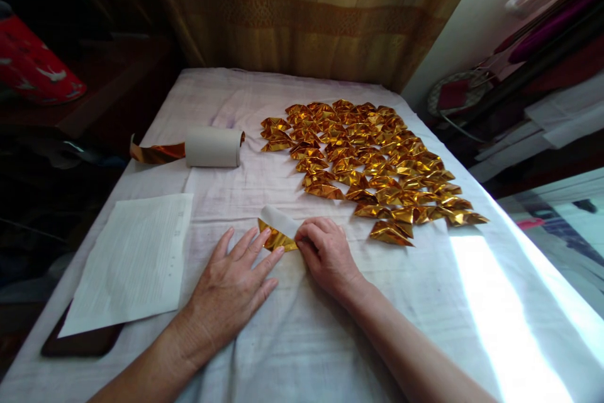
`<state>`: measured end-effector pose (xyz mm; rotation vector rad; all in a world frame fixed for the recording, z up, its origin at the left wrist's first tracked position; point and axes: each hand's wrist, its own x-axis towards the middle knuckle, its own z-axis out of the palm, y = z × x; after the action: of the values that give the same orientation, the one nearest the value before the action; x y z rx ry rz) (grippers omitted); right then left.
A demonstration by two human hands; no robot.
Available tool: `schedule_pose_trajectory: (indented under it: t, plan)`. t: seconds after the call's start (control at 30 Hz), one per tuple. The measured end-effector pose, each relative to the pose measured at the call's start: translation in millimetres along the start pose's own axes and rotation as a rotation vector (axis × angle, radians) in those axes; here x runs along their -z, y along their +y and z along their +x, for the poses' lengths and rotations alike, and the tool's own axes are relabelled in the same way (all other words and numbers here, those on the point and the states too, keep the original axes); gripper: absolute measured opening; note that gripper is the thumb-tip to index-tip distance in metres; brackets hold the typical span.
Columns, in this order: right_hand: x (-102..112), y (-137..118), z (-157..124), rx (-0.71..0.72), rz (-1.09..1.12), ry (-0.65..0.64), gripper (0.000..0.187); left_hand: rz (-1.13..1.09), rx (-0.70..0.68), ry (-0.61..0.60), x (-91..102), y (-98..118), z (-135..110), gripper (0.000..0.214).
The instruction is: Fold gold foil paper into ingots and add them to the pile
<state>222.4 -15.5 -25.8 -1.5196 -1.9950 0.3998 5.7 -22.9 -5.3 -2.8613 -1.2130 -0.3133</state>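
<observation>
A sheet of gold foil paper [279, 222] with a pale back lies partly folded on the cloth, its gold face showing along the near side. My left hand [236, 274] rests flat with fingers spread, its fingertips on the gold part. Pinched fingers of my right hand [326, 252] hold the right corner of the sheet. To the right and behind, many folded gold foil pieces [387, 183] lie in close rows. At the back left, a roll of foil paper [213, 146] lies on its side, with a gold strip trailing left.
A printed white sheet [129, 258] lies at the left over a dark flat object [85, 337]. The table's white cloth [264, 353] has some creases. A patterned curtain [306, 7] hangs behind, and a red container [38, 63] stands on a dark surface at far left.
</observation>
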Motion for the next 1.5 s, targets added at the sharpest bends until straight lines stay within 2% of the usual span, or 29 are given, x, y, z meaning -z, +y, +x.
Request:
schedule_pose_trajectory:
  t: [0.13, 0.33, 0.47, 0.77, 1.0, 1.23, 1.5]
  plan:
    - [0, -3, 0, -0.012, 0.001, 0.008, 0.01, 0.017, 0.011, 0.017, 0.2, 3, 0, 0.036]
    - [-5, -12, 0, -0.054, -0.113, 0.027, 0.009, 0.014, -0.019, 0.022, 0.2, 0, 2, 0.037]
    - [-5, -12, 0, -0.009, -0.106, 0.014, 0.001, -0.013, -0.03, 0.042, -4.3, -8, 0, 0.035]
    - [-2, -19, -5, 0.158, -0.24, 0.023, 0.008, -0.094, -0.044, 0.108, -10.9, -15, -8, 0.032]
    - [7, -21, -7, 0.129, -0.278, -0.06, 0.017, -0.181, -0.058, 0.212, -17.6, -28, 1, 0.032]
    - [8, -20, -2, 0.113, -0.28, -0.124, 0.017, -0.288, -0.029, 0.171, -11.6, -33, 14, 0.022]
    - [13, -14, -2, 0.162, -0.307, -0.179, 0.022, -0.188, -0.065, 0.106, -1.9, -25, 22, 0.018]
